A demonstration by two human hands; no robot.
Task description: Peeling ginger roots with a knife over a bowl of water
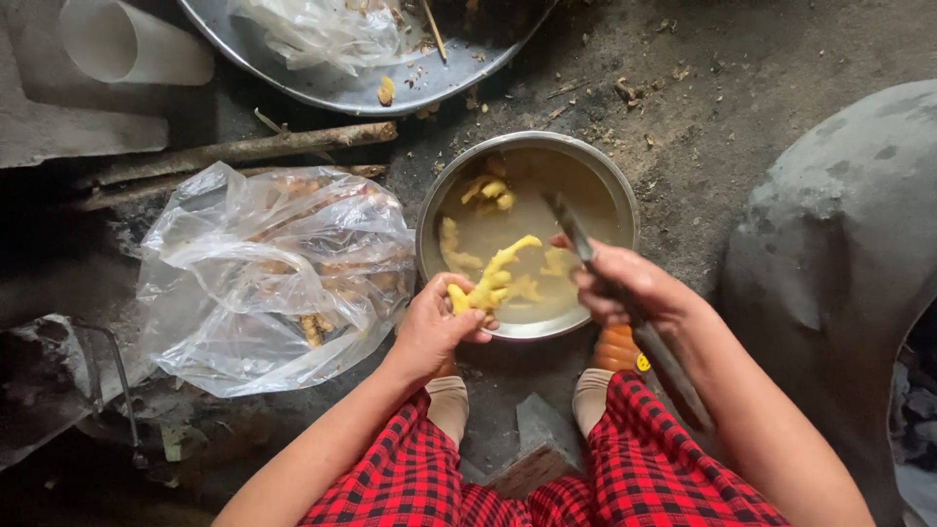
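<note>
- Red-and-black checked trousers (410,478) fill the bottom edge, closest to the lens, with two feet in beige socks (450,402) just below the steel bowl (625,195)
- Left of the bowl, and touching its rim as far as can be told, lies a crumpled clear plastic bag (264,283) with more brownish, unpeeled roots showing through it; above the bag two sticks (244,148) lie on the dirt floor
- Just at the bowl's lower left rim the left hand (434,327) has its grip closed around the thick end of a peeled ginger root (493,278), fingers wrapped under it and thumb on top, the rest of the root reaching out over the water
- That root is bright yellow, knobbly and branched, wet and glossy; I judge it light, stiff and brittle at the thin branches, and slippery now the skin is off, so the fat lower knob where the hand has it looks the surest place to hold
- Inside the bowl, cloudy water carries several more peeled yellow pieces (488,190)
- At the bowl's lower right rim the right hand (625,288) is clenched tight round the handle of a long dark knife (576,229), blade pointing up over the water, just beside the root's tip
- Right of the bowl sits a large grey rounded pot (839,244)
- Above the bowl, a wide metal tray (332,88) holds scraps
</note>
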